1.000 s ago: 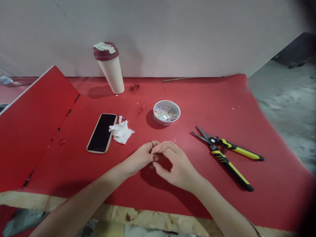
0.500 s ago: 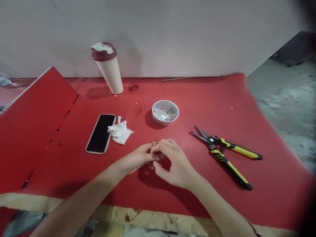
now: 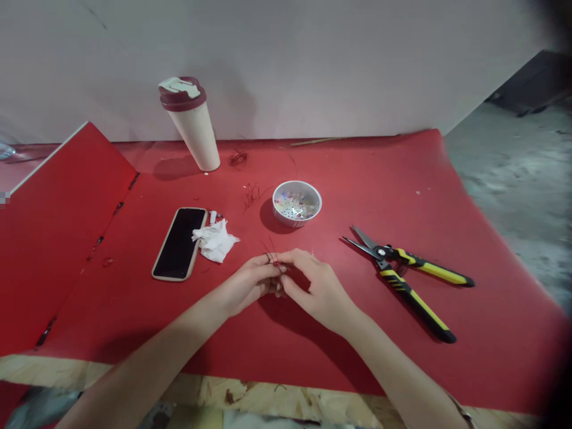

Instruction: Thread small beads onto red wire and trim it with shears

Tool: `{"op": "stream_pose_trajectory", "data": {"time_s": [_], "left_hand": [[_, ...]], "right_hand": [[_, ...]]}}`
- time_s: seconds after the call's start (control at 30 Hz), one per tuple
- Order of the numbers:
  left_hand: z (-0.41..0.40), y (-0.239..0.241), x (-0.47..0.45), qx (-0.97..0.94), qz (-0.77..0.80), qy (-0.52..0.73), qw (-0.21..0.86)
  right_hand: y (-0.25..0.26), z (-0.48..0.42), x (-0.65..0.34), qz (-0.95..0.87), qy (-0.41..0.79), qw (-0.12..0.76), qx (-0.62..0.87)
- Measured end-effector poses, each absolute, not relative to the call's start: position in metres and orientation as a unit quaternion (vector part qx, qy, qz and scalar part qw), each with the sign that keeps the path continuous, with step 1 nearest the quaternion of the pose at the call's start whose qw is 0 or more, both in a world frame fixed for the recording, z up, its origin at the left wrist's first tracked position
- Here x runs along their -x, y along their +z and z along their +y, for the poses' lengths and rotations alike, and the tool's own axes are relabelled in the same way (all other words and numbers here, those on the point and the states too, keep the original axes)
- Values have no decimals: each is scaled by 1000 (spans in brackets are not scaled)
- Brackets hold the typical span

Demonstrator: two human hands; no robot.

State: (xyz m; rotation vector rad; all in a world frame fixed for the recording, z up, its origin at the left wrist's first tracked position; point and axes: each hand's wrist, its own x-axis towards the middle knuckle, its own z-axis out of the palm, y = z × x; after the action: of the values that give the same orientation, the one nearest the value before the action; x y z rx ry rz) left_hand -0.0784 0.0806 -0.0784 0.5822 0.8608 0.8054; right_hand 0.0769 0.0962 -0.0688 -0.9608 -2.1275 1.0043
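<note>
My left hand [image 3: 251,285] and my right hand [image 3: 315,289] meet over the red tabletop, fingertips pressed together. Between them is a small red bead [image 3: 276,263] on a thin dark red thread [image 3: 270,245], whose loose ends stick up above the fingers. The left fingers are closed around the thread, which also loops by a fingertip. On the other side, my right thumb and index finger pinch at the bead and thread. The lower fingertips partly hide what else is held. Just beyond the hands stands a perforated metal bowl [image 3: 297,222] with coloured beads [image 3: 295,201] inside.
Yellow-black shears [image 3: 415,274] lie with blades apart at right. To the left are a phone [image 3: 176,250], crumpled tissue [image 3: 217,241] and a red board [image 3: 67,208]. A lidded cup [image 3: 194,134] stands near the wall, beside tangled thread [image 3: 238,158].
My right thumb and index finger have closed in on the bead, narrowing the gap between them. The bead and thread ends have shifted slightly up and left.
</note>
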Motion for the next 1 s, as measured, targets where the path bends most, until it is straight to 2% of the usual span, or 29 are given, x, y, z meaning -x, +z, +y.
{"op": "stream_pose_trajectory", "data": {"time_s": [0.27,0.5,0.77,1.0], "left_hand": [[76,-69,71,-347,511,421,664],[76,-75,73,-413,557,467,548],[78,-74,71,-377,554,498,550],[81,-76,75,-408,597,458,517]], "right_hand": [[-76,90,-74,-755,410,324,396],[-76,91,-70,-618,538,335,465],[-76,94,-69,-549,628,323,447],[-79,97,-70,-528,621,329,476]]}}
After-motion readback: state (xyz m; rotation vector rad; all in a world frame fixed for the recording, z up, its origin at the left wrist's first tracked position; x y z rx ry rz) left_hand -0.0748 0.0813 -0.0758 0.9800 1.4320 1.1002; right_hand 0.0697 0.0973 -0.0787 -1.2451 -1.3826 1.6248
